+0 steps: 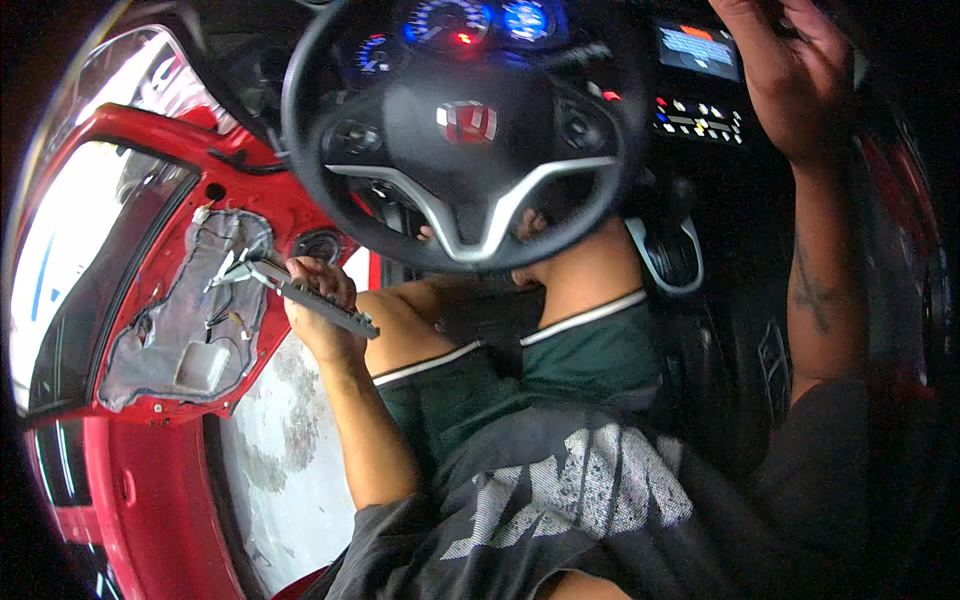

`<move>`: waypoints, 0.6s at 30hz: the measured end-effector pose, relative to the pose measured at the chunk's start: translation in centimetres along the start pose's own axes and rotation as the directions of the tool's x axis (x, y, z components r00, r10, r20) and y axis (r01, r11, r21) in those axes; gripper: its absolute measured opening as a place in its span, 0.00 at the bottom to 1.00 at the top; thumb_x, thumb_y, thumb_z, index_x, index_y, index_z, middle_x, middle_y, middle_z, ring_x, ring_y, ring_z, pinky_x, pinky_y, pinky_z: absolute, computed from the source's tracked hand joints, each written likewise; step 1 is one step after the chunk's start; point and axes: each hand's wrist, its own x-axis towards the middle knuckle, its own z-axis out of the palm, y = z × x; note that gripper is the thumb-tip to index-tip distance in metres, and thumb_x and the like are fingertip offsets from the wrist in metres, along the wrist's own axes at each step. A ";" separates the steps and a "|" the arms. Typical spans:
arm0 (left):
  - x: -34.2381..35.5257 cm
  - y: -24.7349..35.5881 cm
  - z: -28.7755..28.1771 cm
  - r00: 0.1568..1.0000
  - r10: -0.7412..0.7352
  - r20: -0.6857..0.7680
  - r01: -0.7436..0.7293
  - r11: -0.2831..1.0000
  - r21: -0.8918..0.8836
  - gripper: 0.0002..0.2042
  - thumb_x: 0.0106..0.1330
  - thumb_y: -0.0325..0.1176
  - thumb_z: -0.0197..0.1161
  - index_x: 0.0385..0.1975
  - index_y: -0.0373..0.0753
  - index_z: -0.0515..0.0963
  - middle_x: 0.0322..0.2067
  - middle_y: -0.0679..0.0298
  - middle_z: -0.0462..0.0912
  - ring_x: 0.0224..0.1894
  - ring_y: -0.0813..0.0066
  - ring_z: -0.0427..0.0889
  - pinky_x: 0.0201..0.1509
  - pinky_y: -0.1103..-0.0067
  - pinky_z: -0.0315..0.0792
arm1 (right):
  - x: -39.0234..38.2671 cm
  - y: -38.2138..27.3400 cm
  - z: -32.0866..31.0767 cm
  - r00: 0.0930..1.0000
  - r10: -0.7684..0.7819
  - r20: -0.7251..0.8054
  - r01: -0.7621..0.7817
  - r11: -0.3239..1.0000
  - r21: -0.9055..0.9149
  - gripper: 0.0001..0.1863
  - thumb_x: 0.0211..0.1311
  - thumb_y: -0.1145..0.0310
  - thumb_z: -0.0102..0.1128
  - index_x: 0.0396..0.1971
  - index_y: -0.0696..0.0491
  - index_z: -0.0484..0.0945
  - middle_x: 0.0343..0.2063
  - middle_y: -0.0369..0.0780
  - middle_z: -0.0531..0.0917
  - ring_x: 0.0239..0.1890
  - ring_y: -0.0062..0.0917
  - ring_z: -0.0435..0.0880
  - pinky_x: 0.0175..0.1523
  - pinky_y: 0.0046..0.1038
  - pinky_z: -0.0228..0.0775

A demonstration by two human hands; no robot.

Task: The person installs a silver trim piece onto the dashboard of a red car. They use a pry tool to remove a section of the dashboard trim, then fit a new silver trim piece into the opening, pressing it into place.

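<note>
My left hand (pixel 325 310) is closed around a window switch panel (pixel 345 318), a long dark grey strip, holding it tilted beside my left thigh. A pale silvery trim piece (pixel 252 270) extends from its far end toward the door. Beyond the hand, the red car door (pixel 240 165) stands swung out with its inner trim off, showing a grey lining sheet (pixel 160 350) and loose wires and connectors. My right hand (pixel 798 80) is raised at the upper right beside the lit centre screen. Its fingers look apart, with tips cut off by the picture's edge; nothing shows in it.
The black steering wheel (pixel 615 170) with silver spokes stands close in front of me. Behind it glow the blue-lit gauges (pixel 450 22). A gear lever console (pixel 672 255) lies right of my legs. Pale floor (pixel 290 470) shows through the door opening.
</note>
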 end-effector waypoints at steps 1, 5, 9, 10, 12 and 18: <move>-0.4 -1.0 1.4 0.998 0.009 -0.060 -0.005 0.997 0.076 0.17 0.83 0.49 0.50 0.42 0.41 0.75 0.27 0.71 0.71 0.28 0.78 0.71 0.29 0.82 0.67 | -1.0 -0.3 -2.3 1.000 0.021 0.023 -0.020 0.999 -0.027 0.11 0.73 0.63 0.65 0.45 0.55 0.85 0.30 0.33 0.86 0.30 0.16 0.82 0.37 0.24 0.72; -2.9 -0.7 4.3 0.991 -0.019 0.135 0.042 0.985 -0.166 0.10 0.71 0.34 0.57 0.48 0.39 0.73 0.32 0.71 0.70 0.29 0.83 0.68 0.33 0.85 0.67 | -5.7 -1.9 -7.0 0.989 0.104 0.101 -0.103 0.995 -0.019 0.11 0.73 0.64 0.65 0.45 0.55 0.85 0.30 0.32 0.85 0.30 0.15 0.81 0.36 0.24 0.71; -6.9 0.1 9.9 0.981 -0.109 0.157 0.130 0.983 -0.130 0.21 0.67 0.41 0.54 0.55 0.37 0.70 0.36 0.70 0.70 0.34 0.80 0.69 0.39 0.82 0.66 | -9.8 -3.0 -11.3 0.957 0.204 0.205 -0.209 0.978 0.000 0.10 0.73 0.65 0.65 0.45 0.55 0.84 0.29 0.31 0.84 0.29 0.14 0.80 0.36 0.23 0.71; -7.5 0.0 10.3 0.976 -0.112 0.189 0.130 0.988 -0.086 0.22 0.66 0.44 0.54 0.54 0.37 0.69 0.33 0.69 0.69 0.32 0.79 0.68 0.37 0.82 0.64 | -10.7 -3.3 -12.3 0.946 0.227 0.231 -0.237 0.971 0.014 0.10 0.73 0.65 0.65 0.45 0.55 0.84 0.29 0.31 0.84 0.29 0.13 0.80 0.36 0.23 0.70; -8.8 0.2 12.2 0.920 -0.180 0.348 0.153 0.983 0.106 0.20 0.66 0.44 0.55 0.51 0.38 0.70 0.31 0.68 0.67 0.31 0.79 0.66 0.35 0.82 0.61 | -13.2 -3.9 -13.6 0.919 0.275 0.284 -0.298 0.954 0.041 0.10 0.72 0.66 0.65 0.45 0.55 0.84 0.29 0.30 0.84 0.28 0.13 0.80 0.35 0.22 0.70; -12.3 -1.7 19.0 0.749 -0.293 0.594 0.224 0.956 0.190 0.15 0.80 0.38 0.53 0.58 0.35 0.70 0.32 0.66 0.73 0.34 0.77 0.71 0.40 0.80 0.66 | -21.8 -6.8 -16.2 0.540 0.567 0.622 -0.793 0.591 0.150 0.12 0.71 0.63 0.66 0.46 0.55 0.84 0.32 0.33 0.83 0.32 0.13 0.79 0.38 0.21 0.72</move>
